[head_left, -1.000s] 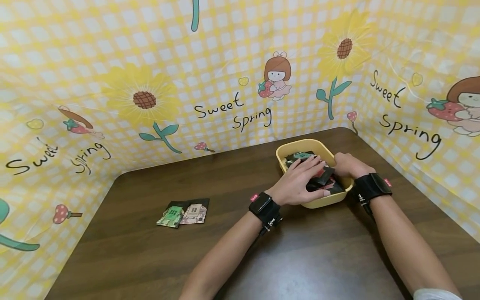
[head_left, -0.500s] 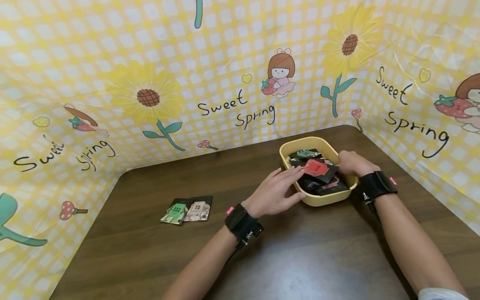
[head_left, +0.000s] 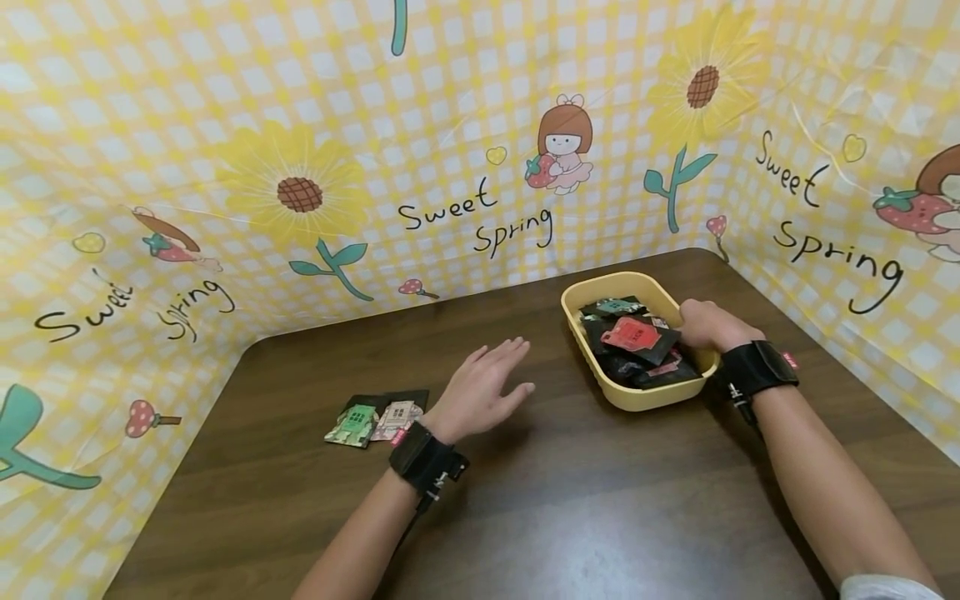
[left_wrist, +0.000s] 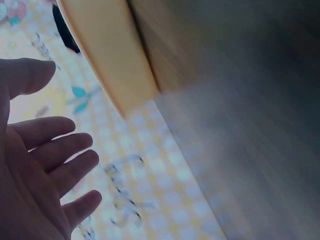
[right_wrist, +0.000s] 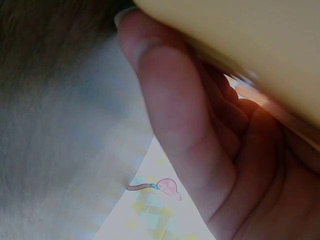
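My right hand [head_left: 708, 323] grips the right rim of a yellow plastic basket [head_left: 647, 400]; in the right wrist view its thumb [right_wrist: 172, 100] lies along the basket's outer wall [right_wrist: 260, 40]. Inside the basket are several black packets, among them a sachet with a red label [head_left: 633, 333] on top and one with a teal label [head_left: 615, 307] at the back. My left hand [head_left: 476, 396] hovers over the table left of the basket, fingers extended and nothing in it. The left wrist view shows that hand [left_wrist: 45, 155] with fingers spread apart, the basket [left_wrist: 110, 50] beyond them.
Two flat sachets, one with a green label [head_left: 356, 423] and one with a pale pink label [head_left: 397, 419], lie overlapping on the brown wooden table [head_left: 262, 500], just left of my left hand. A yellow checked cloth [head_left: 450, 108] with printed flowers stands around the back and sides.
My left hand has lifted out of the basket and moved left toward the two sachets, uncovering the red-labelled sachet. The right hand stays on the basket rim.
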